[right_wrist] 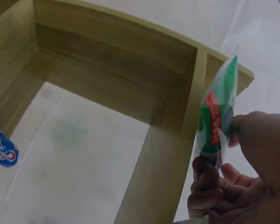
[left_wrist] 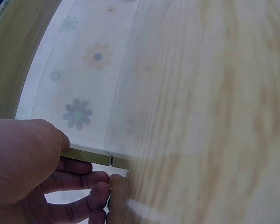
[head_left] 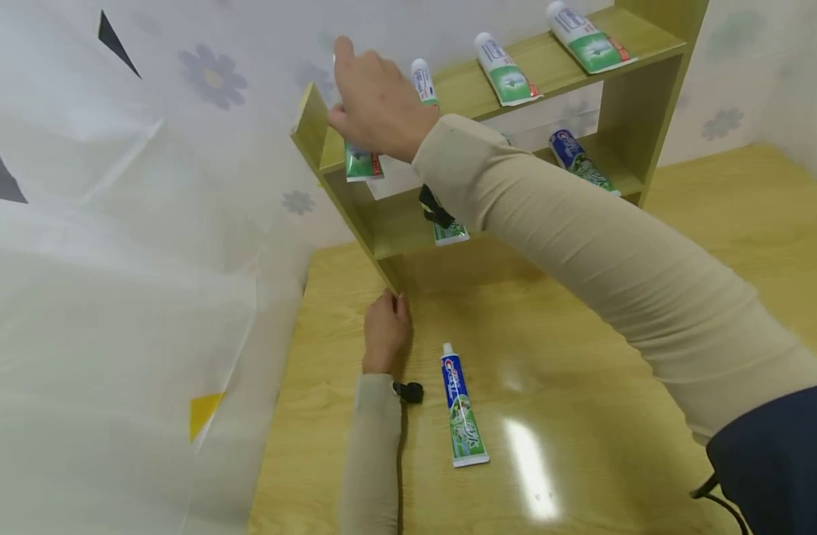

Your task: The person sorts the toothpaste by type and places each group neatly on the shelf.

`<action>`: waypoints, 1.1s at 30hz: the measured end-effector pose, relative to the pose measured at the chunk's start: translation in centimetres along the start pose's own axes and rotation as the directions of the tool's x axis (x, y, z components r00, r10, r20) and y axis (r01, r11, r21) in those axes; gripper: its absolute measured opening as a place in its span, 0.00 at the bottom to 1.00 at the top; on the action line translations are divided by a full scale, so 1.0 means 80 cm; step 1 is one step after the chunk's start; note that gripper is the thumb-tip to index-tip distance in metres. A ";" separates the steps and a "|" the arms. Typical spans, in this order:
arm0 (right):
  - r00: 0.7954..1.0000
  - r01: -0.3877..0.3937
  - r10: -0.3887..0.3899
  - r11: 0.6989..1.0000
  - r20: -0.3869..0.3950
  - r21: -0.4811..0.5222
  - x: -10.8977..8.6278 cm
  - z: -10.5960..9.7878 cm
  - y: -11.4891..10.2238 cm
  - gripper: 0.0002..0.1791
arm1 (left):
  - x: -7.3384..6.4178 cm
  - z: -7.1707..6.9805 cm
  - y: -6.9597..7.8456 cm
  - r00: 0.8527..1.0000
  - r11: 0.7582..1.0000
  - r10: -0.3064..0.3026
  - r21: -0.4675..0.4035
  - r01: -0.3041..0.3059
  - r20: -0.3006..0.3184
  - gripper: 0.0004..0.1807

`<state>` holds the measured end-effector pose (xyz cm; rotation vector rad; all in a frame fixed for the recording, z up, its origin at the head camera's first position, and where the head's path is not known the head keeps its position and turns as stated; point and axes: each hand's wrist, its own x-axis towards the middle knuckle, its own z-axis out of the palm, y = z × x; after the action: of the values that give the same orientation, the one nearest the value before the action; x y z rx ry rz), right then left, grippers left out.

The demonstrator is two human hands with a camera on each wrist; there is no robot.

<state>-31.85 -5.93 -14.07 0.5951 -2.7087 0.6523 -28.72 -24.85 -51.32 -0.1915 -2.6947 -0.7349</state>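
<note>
My right hand (head_left: pixel 384 100) is over the left end of the top board of a wooden shelf (head_left: pixel 348 204). Its thumb and fingers pinch a green-and-white toothpaste tube (right_wrist: pixel 214 112) in the right wrist view. In the head view, the printed lower end of this toothpaste tube (head_left: pixel 363 162) shows below the hand, and the rest is hidden. Low down, my left hand (head_left: pixel 386 331) grips the bottom of the shelf's left side panel. The left wrist view shows its thumb over the board's edge (left_wrist: pixel 86 155), with the fingers curled beneath.
A blue-and-green toothpaste tube (head_left: pixel 463 409) lies on the wooden table (head_left: pixel 569 357). More green-and-white tubes (head_left: pixel 507 70) lean along the top board. Blue-and-green tubes (head_left: pixel 582 162) stand on the lower one, partly behind my right sleeve. White sheeting (head_left: pixel 114 312) hangs at left.
</note>
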 end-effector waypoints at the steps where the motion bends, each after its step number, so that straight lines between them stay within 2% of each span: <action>1: 1.000 -0.005 0.005 1.000 0.010 -0.010 0.004 -0.001 0.000 0.27 | 0.001 0.002 0.001 1.000 1.000 -0.005 -0.020 0.005 0.004 0.20; 4: 0.999 -0.017 0.018 0.999 0.027 -0.027 0.014 -0.003 0.003 0.27 | -0.003 -0.013 0.021 1.000 0.999 0.015 -0.039 -0.014 0.008 0.20; 7: 0.999 -0.030 0.031 0.999 0.037 -0.039 0.022 -0.003 0.008 0.28 | -0.001 -0.003 0.011 0.999 0.998 0.047 -0.041 -0.048 -0.019 0.22; 10: 0.998 -0.042 0.044 0.998 0.046 -0.050 0.029 -0.003 0.009 0.29 | 0.005 0.007 0.002 0.996 0.997 0.071 0.001 -0.072 -0.053 0.23; 11: 0.997 -0.046 0.049 0.998 0.060 -0.050 0.032 -0.002 0.008 0.30 | 0.006 0.006 0.002 0.996 0.998 0.070 -0.004 -0.070 -0.052 0.23; 14: 0.993 -0.066 0.070 0.997 0.099 -0.044 0.038 0.004 0.006 0.30 | 0.002 -0.014 0.023 1.000 0.999 0.011 -0.034 -0.011 0.008 0.20; 17: 0.988 -0.092 0.094 0.995 0.126 -0.027 0.042 0.012 0.004 0.30 | 0.000 -0.009 0.015 1.000 0.999 -0.012 -0.049 0.012 0.014 0.20; 19: 0.986 -0.111 0.112 0.994 0.127 -0.019 0.042 0.014 0.003 0.30 | -0.003 -0.011 0.019 1.000 0.999 -0.018 -0.035 0.018 0.013 0.20; 20: 0.985 -0.118 0.119 0.993 0.125 -0.014 0.041 0.014 0.003 0.31 | -0.001 -0.002 0.010 1.000 1.000 0.003 -0.027 -0.003 -0.003 0.21; 22: 0.985 -0.125 0.124 0.992 0.123 0.000 0.039 0.015 0.004 0.31 | -0.002 0.000 0.010 0.999 1.000 0.024 -0.015 -0.025 -0.020 0.21; 24: 0.986 -0.121 0.118 0.993 0.117 0.012 0.038 0.018 0.005 0.32 | -0.006 -0.008 0.020 1.000 0.999 0.022 -0.025 -0.023 -0.018 0.20; 26: 0.989 -0.106 0.104 0.994 0.101 0.018 0.037 0.020 0.006 0.31 | -0.004 0.005 0.004 0.999 1.000 0.016 -0.026 -0.017 -0.029 0.21; 27: 0.991 -0.097 0.095 0.995 0.091 0.017 0.037 0.021 0.007 0.30 | -0.004 0.003 0.006 1.000 1.000 -0.001 -0.023 0.000 -0.027 0.20; 28: 0.994 -0.083 0.082 0.996 0.072 0.012 0.037 0.023 0.007 0.28 | -0.003 0.009 -0.001 1.000 1.000 -0.008 -0.016 0.007 -0.023 0.21; 31: 0.999 -0.035 0.035 0.999 -0.007 -0.036 0.035 0.023 0.005 0.26 | 0.001 0.018 -0.013 1.000 1.000 -0.026 0.000 0.026 -0.006 0.21; 33: 0.998 -0.008 0.003 0.997 -0.059 -0.082 0.032 0.021 0.001 0.27 | 0.004 0.021 -0.018 1.000 1.000 -0.015 0.021 0.015 -0.005 0.21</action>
<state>-34.45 -7.48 -14.57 0.5394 -2.6686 0.5486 -29.77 -25.19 -53.21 -0.1650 -2.7012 -0.7097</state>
